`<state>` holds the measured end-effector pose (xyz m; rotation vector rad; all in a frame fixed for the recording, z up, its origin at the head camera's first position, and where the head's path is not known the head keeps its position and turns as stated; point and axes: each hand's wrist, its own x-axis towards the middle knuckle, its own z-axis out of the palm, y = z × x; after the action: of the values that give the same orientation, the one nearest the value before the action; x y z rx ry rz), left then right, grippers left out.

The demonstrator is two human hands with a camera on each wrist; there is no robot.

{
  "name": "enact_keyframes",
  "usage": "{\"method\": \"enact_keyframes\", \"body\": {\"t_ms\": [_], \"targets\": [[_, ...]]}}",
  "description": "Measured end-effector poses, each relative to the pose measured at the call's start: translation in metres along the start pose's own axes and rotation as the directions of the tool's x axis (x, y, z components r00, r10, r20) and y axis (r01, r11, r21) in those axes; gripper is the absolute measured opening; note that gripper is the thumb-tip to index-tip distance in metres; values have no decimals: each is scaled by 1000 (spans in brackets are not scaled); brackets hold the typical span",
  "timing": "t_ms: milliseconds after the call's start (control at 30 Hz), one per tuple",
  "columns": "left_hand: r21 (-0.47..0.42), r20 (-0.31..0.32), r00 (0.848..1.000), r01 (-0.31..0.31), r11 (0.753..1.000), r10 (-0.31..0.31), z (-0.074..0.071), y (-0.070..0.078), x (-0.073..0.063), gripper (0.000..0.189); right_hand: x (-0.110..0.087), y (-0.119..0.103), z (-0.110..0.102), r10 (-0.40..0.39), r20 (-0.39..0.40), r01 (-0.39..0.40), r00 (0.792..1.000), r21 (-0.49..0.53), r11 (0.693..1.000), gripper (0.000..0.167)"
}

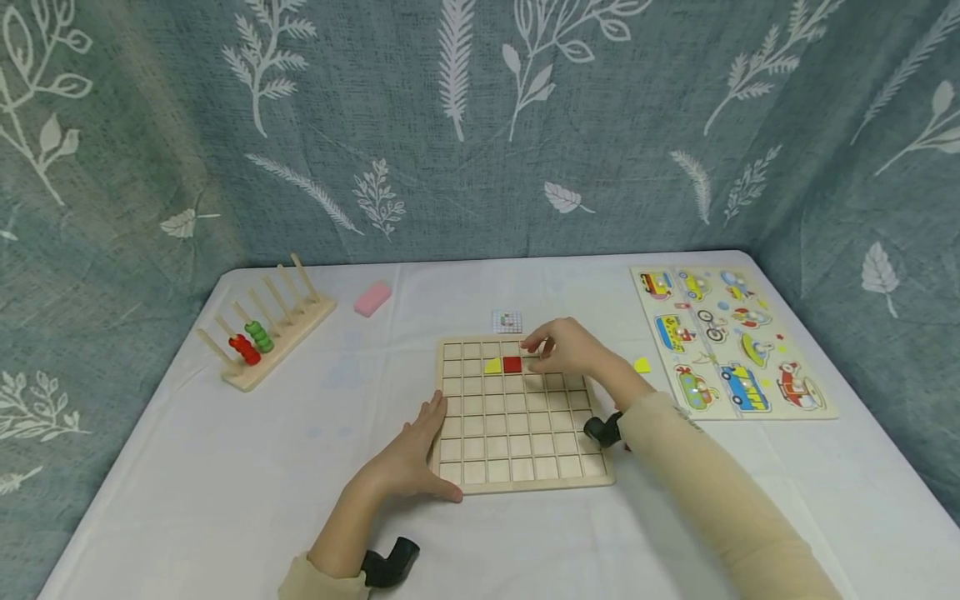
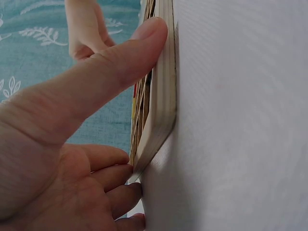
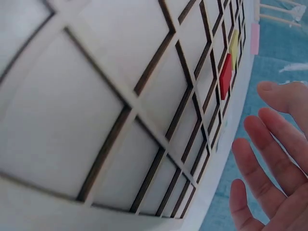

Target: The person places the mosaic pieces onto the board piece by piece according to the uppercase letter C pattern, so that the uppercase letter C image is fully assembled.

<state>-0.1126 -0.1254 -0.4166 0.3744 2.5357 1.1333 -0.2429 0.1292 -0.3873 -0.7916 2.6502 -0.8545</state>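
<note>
A wooden grid board (image 1: 525, 487) lies on the white table. In its upper rows a red square tile (image 1: 512, 364) sits beside a yellow piece (image 1: 492, 367) with a slanted edge. My right hand (image 1: 566, 346) hovers just right of the red tile; in the right wrist view its fingers (image 3: 260, 168) are loosely bent and apart, with nothing between them. At the board's near left corner, my left hand (image 1: 408, 454) rests spread, thumb against the front edge and fingertips along the left side. The left wrist view shows that thumb (image 2: 120, 62) lying against the board's edge.
A small printed grid card (image 1: 507, 322) lies behind the board. Another yellow piece (image 1: 641, 365) is by the right forearm, next to a vehicle picture puzzle (image 1: 720, 342). Far left stand a peg rack (image 1: 288, 333) with red and green beads and a pink block (image 1: 372, 298).
</note>
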Motion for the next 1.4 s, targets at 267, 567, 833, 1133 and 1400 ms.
{"method": "enact_keyframes", "body": {"t_ms": [267, 567, 833, 1133, 1400], "targets": [[14, 1, 1000, 7, 1000, -7, 1, -2, 1, 128, -16, 10, -5, 13, -20, -12, 1000, 44, 999, 30], [-1, 5, 1000, 2, 1000, -2, 1, 0, 2, 127, -36, 21, -19, -6, -29, 6, 1000, 26, 1000, 31], [-4, 14, 1000, 15, 1000, -15, 1, 1, 2, 127, -58, 34, -32, 21, -44, -22, 999, -4, 1000, 33], [-1, 8, 1000, 22, 1000, -22, 0, 2, 1, 127, -77, 53, -39, 59, -93, -62, 994, -22, 998, 30], [-6, 10, 1000, 21, 1000, -21, -2, 4, -1, 127, -88, 65, -42, 142, -120, -145, 982, -11, 989, 32]]}}
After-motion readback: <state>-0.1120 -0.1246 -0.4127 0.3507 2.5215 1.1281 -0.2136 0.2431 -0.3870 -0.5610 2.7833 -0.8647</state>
